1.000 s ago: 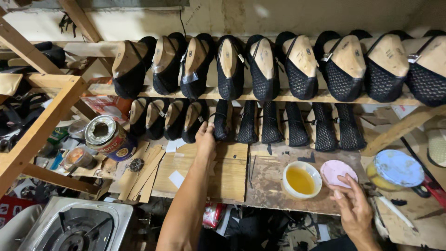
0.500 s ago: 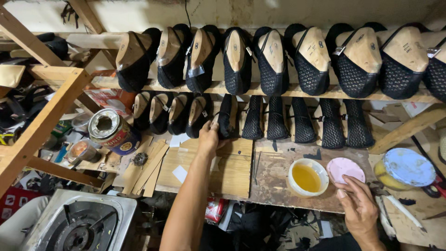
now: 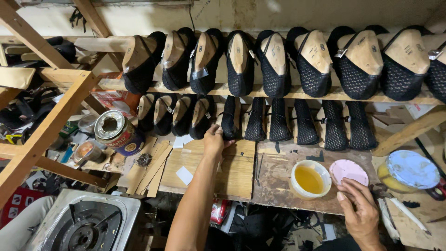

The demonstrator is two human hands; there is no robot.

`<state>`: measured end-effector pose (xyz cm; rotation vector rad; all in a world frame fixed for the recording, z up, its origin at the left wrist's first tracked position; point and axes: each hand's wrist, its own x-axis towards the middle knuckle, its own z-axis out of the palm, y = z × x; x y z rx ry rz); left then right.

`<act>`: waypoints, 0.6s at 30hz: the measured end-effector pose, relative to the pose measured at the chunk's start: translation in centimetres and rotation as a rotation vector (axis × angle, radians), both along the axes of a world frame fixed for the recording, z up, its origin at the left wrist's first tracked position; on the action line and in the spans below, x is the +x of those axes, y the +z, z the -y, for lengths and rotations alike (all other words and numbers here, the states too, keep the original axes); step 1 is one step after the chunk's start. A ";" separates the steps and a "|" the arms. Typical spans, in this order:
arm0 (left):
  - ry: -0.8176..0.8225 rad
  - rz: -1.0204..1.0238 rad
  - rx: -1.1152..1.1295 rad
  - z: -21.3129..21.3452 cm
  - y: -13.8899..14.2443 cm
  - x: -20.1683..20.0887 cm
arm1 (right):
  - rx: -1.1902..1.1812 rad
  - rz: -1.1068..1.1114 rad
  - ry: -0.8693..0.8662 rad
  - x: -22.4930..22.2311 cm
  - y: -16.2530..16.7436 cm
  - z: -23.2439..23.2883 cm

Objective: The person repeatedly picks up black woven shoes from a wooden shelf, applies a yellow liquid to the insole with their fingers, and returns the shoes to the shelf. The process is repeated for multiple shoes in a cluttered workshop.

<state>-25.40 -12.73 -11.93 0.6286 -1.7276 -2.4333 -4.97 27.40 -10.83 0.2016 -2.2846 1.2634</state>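
My left hand (image 3: 214,141) reaches forward to the lower row of black mesh shoe uppers and grips one black upper (image 3: 230,117) standing against the shelf. My right hand (image 3: 360,211) rests on the worn wooden bench (image 3: 274,183), fingers spread, touching the edge of a round pink lid (image 3: 349,171). Just left of that lid stands a small white cup of yellow liquid (image 3: 310,179). On the upper shelf (image 3: 288,93) stands a row of black uppers stretched on wooden lasts (image 3: 274,62).
An open tin can (image 3: 117,132) and cardboard strips (image 3: 148,167) lie at the left. A gas stove burner (image 3: 86,227) sits at bottom left, under slanted wooden beams (image 3: 46,132). A jar with a pale blue lid (image 3: 411,169) stands at far right.
My left hand has closed on the black upper in the lower row. My right hand slid slightly toward the pink lid. The view has shifted a little.
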 end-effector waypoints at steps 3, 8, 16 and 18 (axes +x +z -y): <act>-0.023 0.023 -0.056 0.3 0.6 -0.5 | -0.016 0.002 -0.003 -0.4 -0.2 0.5; -0.005 0.020 0.006 0.7 1.1 -1.3 | 0.039 0.015 -0.046 -0.8 -0.2 1.0; -0.004 -0.026 0.133 -0.3 1.1 -1.3 | 0.035 -0.014 -0.023 -1.7 0.1 0.4; 0.040 -0.088 0.115 -0.2 0.5 -1.0 | 0.072 -0.027 -0.030 -2.0 0.1 0.3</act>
